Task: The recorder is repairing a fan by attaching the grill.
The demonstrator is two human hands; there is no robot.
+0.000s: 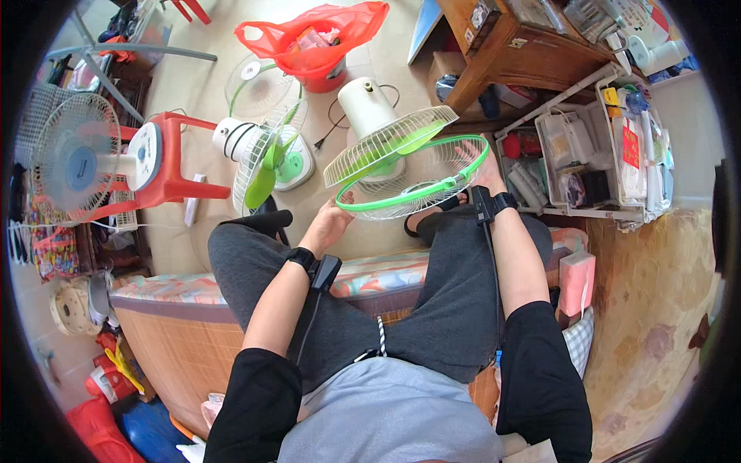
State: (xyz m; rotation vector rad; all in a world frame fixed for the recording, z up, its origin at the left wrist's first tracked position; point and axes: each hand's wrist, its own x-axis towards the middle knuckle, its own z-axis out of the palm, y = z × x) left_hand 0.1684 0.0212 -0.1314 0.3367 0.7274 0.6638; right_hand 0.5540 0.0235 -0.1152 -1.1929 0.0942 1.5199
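Note:
I hold a round wire fan grille with a green rim (449, 184), tilted at knee height, between both hands. My left hand (333, 220) has its fingers closed on the grille's left edge. My right hand (485, 166) grips the right edge, its fingers partly hidden by the wires. Just beyond the grille stands a cream fan (360, 104), its wire cage and green blades tipped face down. To its left, another white fan (233, 139) shows green blades (264, 177) inside a cage, above a green-and-white base (293, 166).
A red stool (174, 187) holds a fan (77, 162) at left. Behind are a loose grille (250, 85), a red bucket with a bag (320, 76) and a power cord (328, 139). A wooden desk (540, 46) and white wire racks (617, 202) stand right. I sit on a bed (166, 324).

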